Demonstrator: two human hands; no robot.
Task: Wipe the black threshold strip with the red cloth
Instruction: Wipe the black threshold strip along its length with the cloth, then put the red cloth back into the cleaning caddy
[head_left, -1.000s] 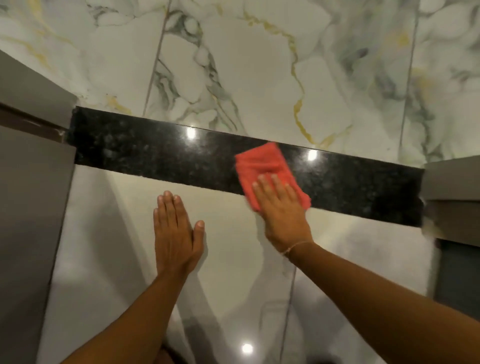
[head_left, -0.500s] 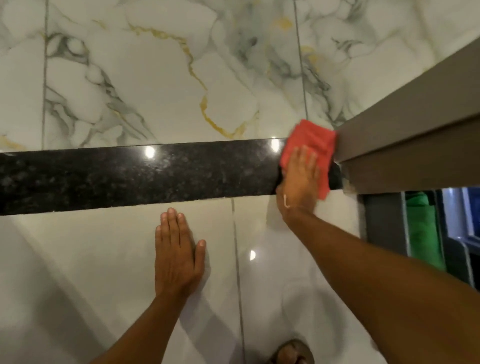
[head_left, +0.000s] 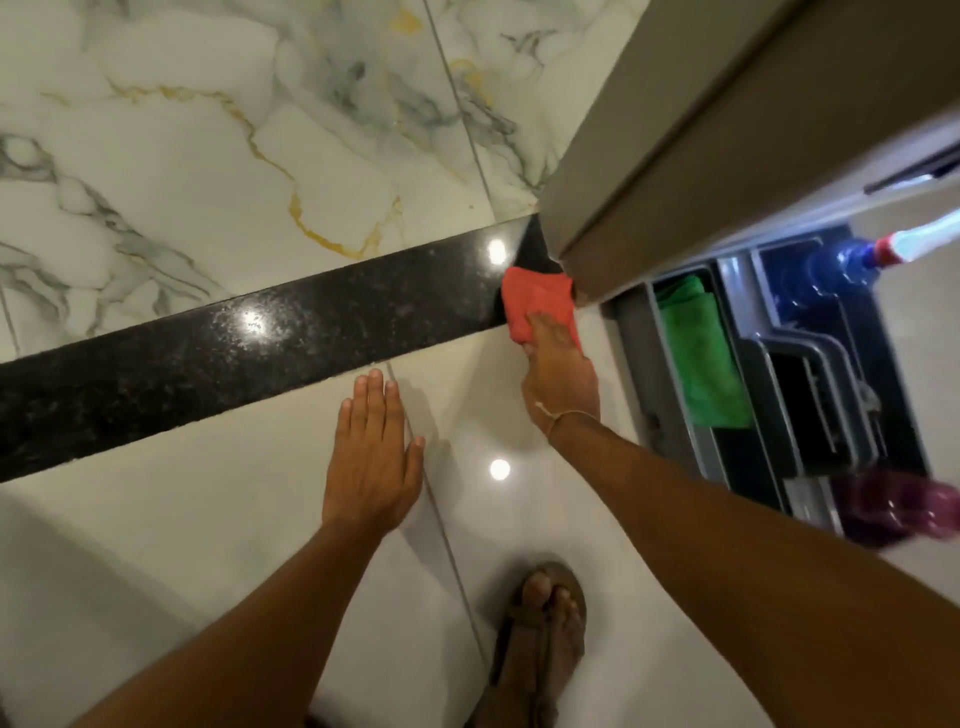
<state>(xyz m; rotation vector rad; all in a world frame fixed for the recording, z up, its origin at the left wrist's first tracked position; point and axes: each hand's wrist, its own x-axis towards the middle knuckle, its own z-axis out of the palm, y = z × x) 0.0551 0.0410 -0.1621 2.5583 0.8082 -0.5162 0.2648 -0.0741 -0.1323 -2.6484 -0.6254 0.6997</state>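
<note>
The black speckled threshold strip (head_left: 249, 343) runs across the floor from lower left to upper right, between marble tiles and plain white tiles. The red cloth (head_left: 537, 301) lies on the strip's right end, touching the foot of the grey door frame (head_left: 701, 140). My right hand (head_left: 561, 374) presses on the cloth's near edge, fingers over it. My left hand (head_left: 371, 452) rests flat on the white tile just in front of the strip, fingers together, holding nothing.
A grey caddy (head_left: 769, 395) right of the door frame holds a green cloth (head_left: 701, 353), a blue bottle (head_left: 841, 270) and a purple bottle (head_left: 893, 509). My sandalled foot (head_left: 540, 644) stands on the white tile at the bottom.
My right hand slid the red cloth along the strip from its middle to the right end by the door frame. The view swung right with it. My left hand stayed flat on the tile.
</note>
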